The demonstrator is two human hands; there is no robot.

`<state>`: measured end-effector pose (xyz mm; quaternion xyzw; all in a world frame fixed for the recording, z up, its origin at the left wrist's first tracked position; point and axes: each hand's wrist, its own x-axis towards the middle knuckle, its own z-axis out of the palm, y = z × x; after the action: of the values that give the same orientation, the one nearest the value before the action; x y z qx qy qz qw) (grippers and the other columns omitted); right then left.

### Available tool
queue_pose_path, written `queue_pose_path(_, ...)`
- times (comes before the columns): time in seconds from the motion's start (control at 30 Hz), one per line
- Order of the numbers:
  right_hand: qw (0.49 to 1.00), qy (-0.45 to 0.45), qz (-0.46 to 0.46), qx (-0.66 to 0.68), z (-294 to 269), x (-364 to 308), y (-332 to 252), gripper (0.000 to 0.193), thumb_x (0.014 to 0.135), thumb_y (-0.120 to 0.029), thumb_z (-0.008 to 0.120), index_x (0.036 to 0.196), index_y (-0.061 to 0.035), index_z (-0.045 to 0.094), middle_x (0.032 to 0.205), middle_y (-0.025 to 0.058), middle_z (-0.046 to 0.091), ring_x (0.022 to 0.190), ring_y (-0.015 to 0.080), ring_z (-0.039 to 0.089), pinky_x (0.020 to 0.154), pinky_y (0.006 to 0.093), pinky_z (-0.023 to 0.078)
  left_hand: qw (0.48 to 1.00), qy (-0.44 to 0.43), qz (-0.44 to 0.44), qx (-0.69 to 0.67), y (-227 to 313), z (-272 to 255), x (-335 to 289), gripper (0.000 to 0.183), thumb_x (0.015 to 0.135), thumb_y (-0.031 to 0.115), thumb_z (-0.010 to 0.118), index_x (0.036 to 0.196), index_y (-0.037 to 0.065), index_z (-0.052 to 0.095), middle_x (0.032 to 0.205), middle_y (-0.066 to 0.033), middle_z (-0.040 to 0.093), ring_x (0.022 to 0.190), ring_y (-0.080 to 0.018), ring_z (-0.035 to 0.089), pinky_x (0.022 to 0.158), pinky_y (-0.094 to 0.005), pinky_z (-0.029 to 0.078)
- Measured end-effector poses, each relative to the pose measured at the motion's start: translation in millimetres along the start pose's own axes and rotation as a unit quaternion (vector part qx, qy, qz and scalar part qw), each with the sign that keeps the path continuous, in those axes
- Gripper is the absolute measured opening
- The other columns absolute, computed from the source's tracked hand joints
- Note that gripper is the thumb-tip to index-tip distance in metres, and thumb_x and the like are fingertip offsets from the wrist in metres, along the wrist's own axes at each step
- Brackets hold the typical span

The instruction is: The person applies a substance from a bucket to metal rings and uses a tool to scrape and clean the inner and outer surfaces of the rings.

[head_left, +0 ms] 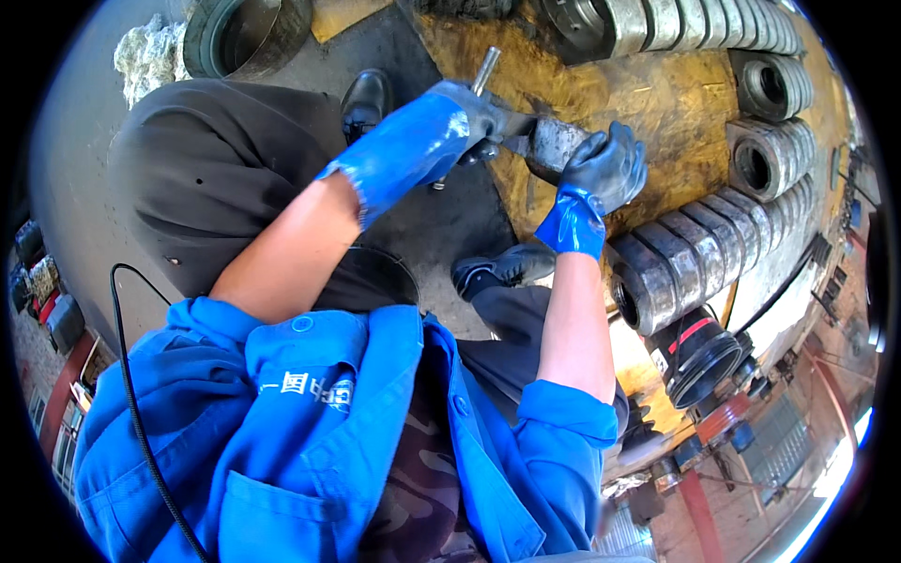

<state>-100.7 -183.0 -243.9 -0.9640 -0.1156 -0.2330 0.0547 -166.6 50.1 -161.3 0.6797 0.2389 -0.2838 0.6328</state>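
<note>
My left hand (477, 124), in a blue and black rubber glove, is closed round a tool with a bright metal cross bar (487, 71). The bar sticks out above the fist, and what looks like its other end shows below. A grey shank (514, 128) runs from the fist to a scuffed dark steel piece (556, 148), meeting its left side; whether it enters the piece is hidden. My right hand (605, 171), gloved alike, holds the steel piece from the right with curled fingers. The piece is over an oily yellowish board (657, 103).
Rows of hollow steel rings (694, 239) curve along the right, more (676, 23) at the top right. A round metal tub (246, 38) and a white fibrous wad (150, 58) lie upper left. A black round housing with a red stripe (704, 361) sits lower right. My shoes (507, 266) are beside the board.
</note>
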Motion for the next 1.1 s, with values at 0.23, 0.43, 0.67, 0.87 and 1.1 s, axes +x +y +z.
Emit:
queue_pose_path(0.23,1.0,-0.006,-0.007,-0.003,-3,3,-6,0.027,0.088,-0.025,0.057,0.108,-0.01,0.07,0.118,0.0109,0.068,0.118,0.0355,0.057,0.103,0.0498,0.039,0.995,0.019,0.006,0.094,-50,14,59,0.021,0.092,0.017,0.065,0.098,-0.003,0.069,0.068,-0.0073,0.063,0.054,-0.0127,0.057,0.046,-0.0271,0.043)
queue_pose_path(0.43,1.0,-0.006,0.002,0.001,-2,0,1,0.027,0.088,-0.024,0.058,0.108,-0.0098,0.07,0.117,0.0115,0.068,0.117,0.036,0.058,0.102,0.0505,0.039,0.995,0.009,-0.098,0.025,-24,20,35,0.021,0.093,0.018,0.063,0.093,-0.002,0.069,0.066,-0.0057,0.062,0.052,-0.0121,0.054,0.045,-0.0271,0.042)
queue_pose_path(0.67,1.0,0.002,-0.006,0.006,-6,4,-8,0.026,0.087,-0.024,0.058,0.106,-0.0099,0.069,0.116,0.0121,0.068,0.115,0.0375,0.059,0.101,0.0512,0.04,0.98,0.071,-0.142,-0.118,-83,38,73,0.015,0.089,0.014,0.064,0.088,-0.002,0.066,0.064,-0.0077,0.062,0.051,-0.0143,0.057,0.044,-0.0294,0.042)
queue_pose_path(0.87,1.0,0.013,-0.007,0.015,0,0,0,0.026,0.087,-0.023,0.059,0.107,-0.0088,0.068,0.116,0.0137,0.067,0.115,0.0384,0.058,0.102,0.0509,0.039,0.976,0.033,-0.121,-0.179,-22,31,-5,0.018,0.088,0.012,0.063,0.101,-0.001,0.063,0.074,-0.008,0.064,0.052,-0.0126,0.06,0.044,-0.0239,0.048)
queue_pose_path(1.1,1.0,0.016,-0.01,0.014,-5,2,-4,0.025,0.087,-0.023,0.059,0.106,-0.0093,0.068,0.115,0.0133,0.068,0.114,0.0388,0.058,0.102,0.0519,0.039,0.942,0.101,-0.202,-0.248,-70,49,52,0.014,0.091,0.007,0.061,0.102,-0.001,0.063,0.082,-0.0096,0.066,0.064,-0.0142,0.067,0.047,-0.0248,0.051)
